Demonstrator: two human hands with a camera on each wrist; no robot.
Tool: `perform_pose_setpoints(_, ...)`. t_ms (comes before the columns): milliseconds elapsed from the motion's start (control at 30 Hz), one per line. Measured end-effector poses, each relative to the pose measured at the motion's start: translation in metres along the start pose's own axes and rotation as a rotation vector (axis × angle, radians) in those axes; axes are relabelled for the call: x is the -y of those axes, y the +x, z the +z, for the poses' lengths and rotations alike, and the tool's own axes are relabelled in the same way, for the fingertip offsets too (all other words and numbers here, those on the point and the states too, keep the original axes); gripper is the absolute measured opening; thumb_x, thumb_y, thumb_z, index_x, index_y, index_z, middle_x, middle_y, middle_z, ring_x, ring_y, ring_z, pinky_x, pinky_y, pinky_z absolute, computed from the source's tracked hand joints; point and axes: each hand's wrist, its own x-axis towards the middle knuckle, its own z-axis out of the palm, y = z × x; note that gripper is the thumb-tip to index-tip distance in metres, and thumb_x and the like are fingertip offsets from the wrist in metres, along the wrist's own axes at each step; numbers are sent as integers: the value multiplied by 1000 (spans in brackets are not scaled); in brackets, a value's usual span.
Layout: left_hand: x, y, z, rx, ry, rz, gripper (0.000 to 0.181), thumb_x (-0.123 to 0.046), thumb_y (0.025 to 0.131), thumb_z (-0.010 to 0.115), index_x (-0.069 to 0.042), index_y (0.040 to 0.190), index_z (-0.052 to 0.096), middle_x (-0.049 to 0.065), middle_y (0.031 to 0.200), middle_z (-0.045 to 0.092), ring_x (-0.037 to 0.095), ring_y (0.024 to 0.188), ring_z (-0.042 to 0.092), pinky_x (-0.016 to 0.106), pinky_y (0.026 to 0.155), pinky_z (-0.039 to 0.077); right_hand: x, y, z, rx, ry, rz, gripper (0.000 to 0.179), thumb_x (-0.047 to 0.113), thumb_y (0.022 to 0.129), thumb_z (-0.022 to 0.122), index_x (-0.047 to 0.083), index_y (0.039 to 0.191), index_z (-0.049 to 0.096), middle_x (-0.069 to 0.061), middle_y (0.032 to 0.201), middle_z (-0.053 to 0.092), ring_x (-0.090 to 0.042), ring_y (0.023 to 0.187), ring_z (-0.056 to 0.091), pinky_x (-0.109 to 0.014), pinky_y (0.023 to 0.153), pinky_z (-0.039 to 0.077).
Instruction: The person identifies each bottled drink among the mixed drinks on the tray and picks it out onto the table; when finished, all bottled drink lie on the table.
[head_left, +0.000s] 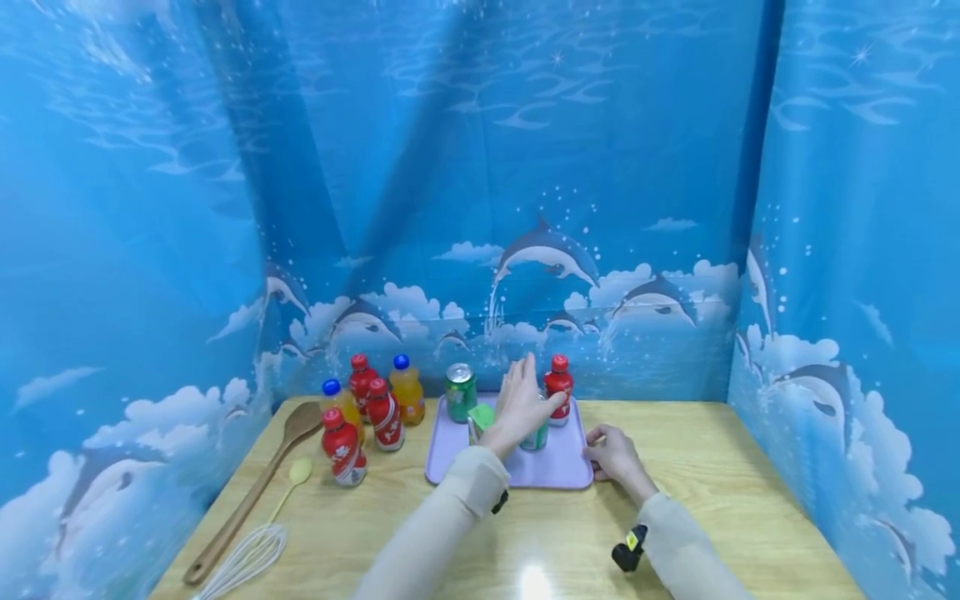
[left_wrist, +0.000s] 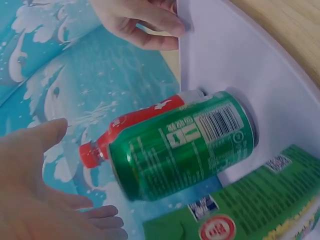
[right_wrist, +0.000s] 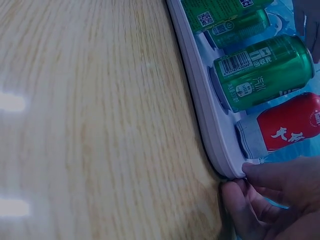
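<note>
My left hand (head_left: 516,410) hovers over the lilac tray (head_left: 555,477), its fingers extended. In the left wrist view it is apart from the top of a green drink can (left_wrist: 182,147) standing on the tray. Behind that can is a red bottle (head_left: 558,385) with a red cap. A green carton (left_wrist: 245,210) and a second green can (head_left: 461,393) stand further left on the tray, the carton partly hidden by my left arm in the head view. At the tray's right edge, my right hand (right_wrist: 280,195) pinches the rim between thumb and fingers.
Left of the tray stand several bottles: red ones (head_left: 344,450) and orange-juice ones with blue caps (head_left: 407,392). A wooden spatula (head_left: 258,487), a small yellow spoon (head_left: 298,472) and a whisk (head_left: 243,562) lie at the table's left side. Blue dolphin-print curtains (head_left: 420,208) surround the table.
</note>
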Motion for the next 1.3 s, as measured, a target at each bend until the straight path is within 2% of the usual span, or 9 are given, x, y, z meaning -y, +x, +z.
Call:
perform_pose_setpoints(200, -7, 11, 12, -7, 117, -21, 96, -49, 95, 74, -7, 167, 26, 19, 171, 33, 37, 162, 27, 52, 136, 20, -1, -3, 0, 2, 16, -24, 20, -2, 92, 69, -6, 110, 61, -14, 79, 71, -16, 59, 68, -32, 53, 62)
perform_pose_setpoints(500, -8, 22, 30, -1, 216, -52, 95, -55, 92, 76, -13, 166, 32, 16, 168, 40, 38, 160, 31, 60, 134, 18, -5, -3, -1, -16, 6, -45, 18, -1, 91, 69, -5, 107, 62, -12, 77, 71, -16, 62, 67, -31, 52, 61)
perform_pose_setpoints(767, -4, 30, 40, -43, 256, -57, 88, -54, 89, 80, -18, 160, 43, 14, 160, 50, 37, 158, 36, 62, 134, 18, -2, -3, 0, -15, 23, -36, 18, -2, 90, 70, -4, 106, 62, -12, 76, 70, -16, 60, 66, -32, 52, 62)
perform_pose_setpoints(967, -5, 32, 47, -90, 376, -23, 79, -56, 89, 79, -17, 153, 52, 10, 148, 62, 35, 151, 46, 68, 129, 24, 0, -3, 0, -21, 25, -31, 18, -2, 90, 69, -4, 105, 62, -11, 75, 69, -15, 57, 66, -30, 51, 61)
perform_pose_setpoints(1100, -8, 35, 50, -119, 441, -18, 77, -56, 88, 79, -16, 150, 54, 9, 146, 63, 35, 150, 47, 71, 127, 26, 1, -3, -1, -28, 14, -30, 17, -2, 90, 68, -3, 105, 62, -10, 73, 68, -15, 55, 65, -29, 50, 60)
perform_pose_setpoints(1300, -9, 36, 52, -140, 480, -32, 66, -56, 87, 81, -21, 140, 64, 6, 142, 67, 31, 148, 51, 71, 126, 26, -1, -3, 0, -21, 30, -30, 18, -3, 89, 69, -4, 106, 62, -11, 73, 69, -15, 56, 66, -31, 51, 61)
